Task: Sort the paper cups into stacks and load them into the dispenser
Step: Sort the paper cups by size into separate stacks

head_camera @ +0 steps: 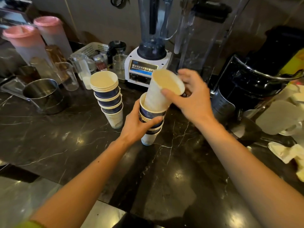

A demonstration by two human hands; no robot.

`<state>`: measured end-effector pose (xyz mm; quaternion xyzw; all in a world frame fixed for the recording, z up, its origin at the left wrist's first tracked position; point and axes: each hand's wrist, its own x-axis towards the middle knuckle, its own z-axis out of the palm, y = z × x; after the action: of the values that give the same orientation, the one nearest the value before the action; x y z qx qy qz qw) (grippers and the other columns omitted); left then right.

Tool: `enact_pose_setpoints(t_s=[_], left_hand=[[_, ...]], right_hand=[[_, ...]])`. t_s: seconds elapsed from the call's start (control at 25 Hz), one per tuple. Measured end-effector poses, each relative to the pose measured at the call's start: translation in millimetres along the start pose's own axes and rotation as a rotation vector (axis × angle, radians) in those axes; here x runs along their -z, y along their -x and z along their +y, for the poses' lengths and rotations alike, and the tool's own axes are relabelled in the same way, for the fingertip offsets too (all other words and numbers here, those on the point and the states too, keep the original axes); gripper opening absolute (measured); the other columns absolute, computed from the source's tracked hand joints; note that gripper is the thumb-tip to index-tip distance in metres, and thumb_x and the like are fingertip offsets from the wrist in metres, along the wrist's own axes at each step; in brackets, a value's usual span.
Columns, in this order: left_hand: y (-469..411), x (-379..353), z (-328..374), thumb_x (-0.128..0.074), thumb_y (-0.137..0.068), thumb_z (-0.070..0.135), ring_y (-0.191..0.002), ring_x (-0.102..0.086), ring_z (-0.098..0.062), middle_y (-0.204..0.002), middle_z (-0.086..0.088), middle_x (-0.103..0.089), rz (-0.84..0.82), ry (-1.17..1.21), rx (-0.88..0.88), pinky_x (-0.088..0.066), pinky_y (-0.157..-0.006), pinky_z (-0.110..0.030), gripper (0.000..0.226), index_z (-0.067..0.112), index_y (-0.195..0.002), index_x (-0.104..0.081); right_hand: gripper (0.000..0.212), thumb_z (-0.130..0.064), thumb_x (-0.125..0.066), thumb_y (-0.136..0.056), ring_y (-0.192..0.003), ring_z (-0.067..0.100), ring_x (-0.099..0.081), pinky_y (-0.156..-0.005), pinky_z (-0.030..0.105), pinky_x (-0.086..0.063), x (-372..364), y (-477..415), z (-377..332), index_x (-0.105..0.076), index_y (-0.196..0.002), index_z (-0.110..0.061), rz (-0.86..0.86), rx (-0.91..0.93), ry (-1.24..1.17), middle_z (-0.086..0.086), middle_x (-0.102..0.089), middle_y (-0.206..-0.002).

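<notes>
Dark marble with pale veins makes up the surface [69, 139], crowded along its back edge with kitchen gear. Largest there is the blender [148, 51], white-based with a smoky jug, standing behind everything else at the middle. Left of the blender stand two frosted jugs with pink lids [31, 41], and further forward on that side a steel pot [43, 94]. In front of the blender and slightly left, a free stack of cups [108, 99] stands alone on the marble, blue-banded, leaning a little, untouched by either hand.

Directly in front of the blender, a second stack [150, 124] rests its base on the marble. The left hand [136, 124] is wrapped around its middle from the left side, thumb across the front. A single white cup [160, 94], tilted with its mouth toward the blender, sits partly inside the top of that stack. The right hand [190, 96] grips this cup at its rim, thumb on the near edge, fingers over the far side.
</notes>
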<state>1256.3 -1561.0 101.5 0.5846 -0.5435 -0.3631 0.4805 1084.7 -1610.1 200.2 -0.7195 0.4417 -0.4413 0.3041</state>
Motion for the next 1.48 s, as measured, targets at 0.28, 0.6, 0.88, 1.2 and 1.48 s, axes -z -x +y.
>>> enact_pose_setpoints(t_s=[0.28,0.6,0.88,1.2,1.48], left_hand=[[-3,6,-5,-0.079,-0.073,0.039,-0.117,-0.050,0.006,-0.128,0.021,-0.052,0.083,0.045,0.003,-0.046,-0.086,-0.008,0.081,0.033,-0.139,-0.034],[-10,4,-17,-0.076,-0.076,0.041,-0.121,-0.047,0.007,-0.134,0.019,-0.047,0.037,0.029,-0.054,-0.041,-0.094,-0.009,0.080,0.032,-0.141,-0.029],[-14,5,-24,-0.077,-0.074,0.039,-0.116,-0.047,0.017,-0.126,0.034,-0.047,-0.010,0.082,-0.051,-0.042,-0.093,-0.008,0.083,0.033,-0.141,-0.028],[-20,8,-27,-0.077,-0.073,0.037,-0.113,-0.047,0.019,-0.128,0.025,-0.049,-0.032,0.079,-0.062,-0.041,-0.089,-0.001,0.086,0.026,-0.144,-0.029],[-17,11,-31,-0.078,-0.073,0.037,-0.128,-0.046,0.000,-0.141,0.012,-0.048,-0.099,0.056,-0.089,-0.044,-0.104,-0.026,0.091,0.027,-0.146,-0.025]], right_hand=[[0.067,-0.037,-0.079,-0.079,-0.111,-0.002,-0.059,-0.089,0.015,-0.048,71,22,-2,-0.048,-0.134,-0.014,0.284,0.005,-0.047,-0.005,-0.059,-0.124],[0.074,-0.046,-0.079,-0.075,-0.120,0.012,-0.045,-0.101,0.034,-0.043,38,103,109,-0.045,-0.136,-0.021,0.100,-0.332,0.370,-0.005,-0.048,-0.128],[0.095,-0.051,-0.073,-0.080,-0.134,0.024,-0.036,-0.105,0.033,-0.035,36,125,121,-0.023,-0.152,-0.014,-0.090,-0.605,0.503,0.005,-0.031,-0.149],[0.089,-0.062,-0.061,-0.083,-0.139,0.020,-0.034,-0.108,0.043,-0.040,17,63,49,-0.021,-0.153,-0.023,-0.089,-0.323,0.610,0.000,-0.031,-0.154],[0.100,-0.054,-0.077,-0.073,-0.139,0.016,-0.033,-0.113,0.036,-0.032,-42,6,6,-0.025,-0.152,-0.022,-0.360,-0.179,0.267,-0.002,-0.034,-0.153]])
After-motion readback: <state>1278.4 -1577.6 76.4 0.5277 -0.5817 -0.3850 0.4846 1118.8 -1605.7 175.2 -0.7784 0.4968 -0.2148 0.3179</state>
